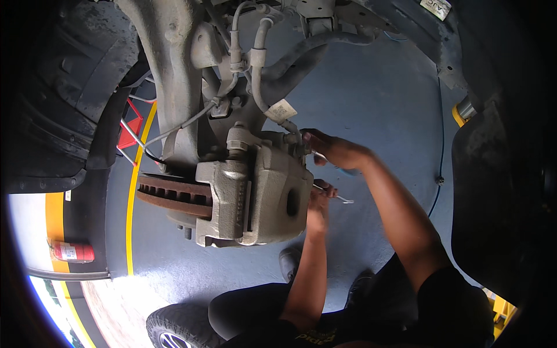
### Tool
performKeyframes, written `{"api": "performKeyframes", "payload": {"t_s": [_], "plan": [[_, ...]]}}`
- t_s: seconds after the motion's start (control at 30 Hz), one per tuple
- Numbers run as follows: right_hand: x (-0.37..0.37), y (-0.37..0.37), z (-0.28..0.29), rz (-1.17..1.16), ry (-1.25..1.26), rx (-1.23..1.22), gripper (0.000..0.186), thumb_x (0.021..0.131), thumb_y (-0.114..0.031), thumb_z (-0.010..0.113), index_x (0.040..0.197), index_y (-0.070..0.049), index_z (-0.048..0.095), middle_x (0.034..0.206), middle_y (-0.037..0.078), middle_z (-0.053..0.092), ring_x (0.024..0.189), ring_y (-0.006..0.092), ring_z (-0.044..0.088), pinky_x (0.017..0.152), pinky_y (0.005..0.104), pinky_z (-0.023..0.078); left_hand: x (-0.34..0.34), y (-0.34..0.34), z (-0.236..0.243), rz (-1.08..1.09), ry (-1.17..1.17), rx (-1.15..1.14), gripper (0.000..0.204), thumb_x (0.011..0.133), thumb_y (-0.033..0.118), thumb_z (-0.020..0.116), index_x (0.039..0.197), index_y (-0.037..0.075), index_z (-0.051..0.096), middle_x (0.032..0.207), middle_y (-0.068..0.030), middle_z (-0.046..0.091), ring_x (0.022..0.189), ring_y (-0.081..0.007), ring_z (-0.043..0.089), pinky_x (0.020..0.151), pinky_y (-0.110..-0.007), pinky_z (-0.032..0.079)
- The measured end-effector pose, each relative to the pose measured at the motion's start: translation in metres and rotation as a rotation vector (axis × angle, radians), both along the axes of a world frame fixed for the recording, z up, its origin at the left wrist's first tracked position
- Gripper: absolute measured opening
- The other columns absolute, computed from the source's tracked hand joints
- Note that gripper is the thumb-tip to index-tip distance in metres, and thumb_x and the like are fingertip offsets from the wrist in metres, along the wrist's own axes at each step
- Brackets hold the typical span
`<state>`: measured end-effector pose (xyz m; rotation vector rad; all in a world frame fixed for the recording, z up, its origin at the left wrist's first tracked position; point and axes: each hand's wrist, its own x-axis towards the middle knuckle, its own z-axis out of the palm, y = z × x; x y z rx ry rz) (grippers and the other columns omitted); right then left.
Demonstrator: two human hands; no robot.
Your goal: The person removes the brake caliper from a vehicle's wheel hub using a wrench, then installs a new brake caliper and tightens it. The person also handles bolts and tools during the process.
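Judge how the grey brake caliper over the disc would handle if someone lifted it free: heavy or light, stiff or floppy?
The brake caliper looks like thick cast metal, so probably heavy for its size and rigid. The rubber hose running to it would likely tether it and flex.

One head-worn fisheye view looks from under the car, close to the brake caliper (pixel 255 197). The blue floor (pixel 377 98) lies far behind; dark edges curve at the rim.

Left hand (pixel 320 196) grips a wrench (pixel 336 197) beside the brake caliper (pixel 255 197); right hand (pixel 331 149) touches its top.
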<state>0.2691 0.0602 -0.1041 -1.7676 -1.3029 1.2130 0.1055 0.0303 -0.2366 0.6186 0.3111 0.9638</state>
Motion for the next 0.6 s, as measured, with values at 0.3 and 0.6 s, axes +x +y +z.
{"api": "performKeyframes", "payload": {"t_s": [0.3,0.6], "plan": [[-0.012,-0.002,-0.028,-0.146,0.022,0.049,0.073,0.100,-0.070,0.025,0.141,-0.015,0.047,0.094,0.014,0.070,0.095,0.0258,0.068,0.093,0.0406,0.049,0.024,-0.017,0.030,-0.062,-0.225,-0.141,0.026,0.105,0.033,0.051,0.097,0.008,0.054,0.091,-0.0071,0.057,0.082,-0.0191,0.050,0.082,-0.041,0.044],[-0.004,0.003,0.050,0.010,-0.251,-0.152,0.084,0.097,-0.074,0.026,0.150,-0.010,0.037,0.093,0.017,0.072,0.100,0.0319,0.069,0.092,0.0427,0.048,-0.029,0.030,-0.032,0.239,0.420,0.371,0.031,0.103,0.034,0.055,0.095,0.004,0.057,0.088,-0.0061,0.057,0.079,-0.0188,0.051,0.077,-0.040,0.046]]}}
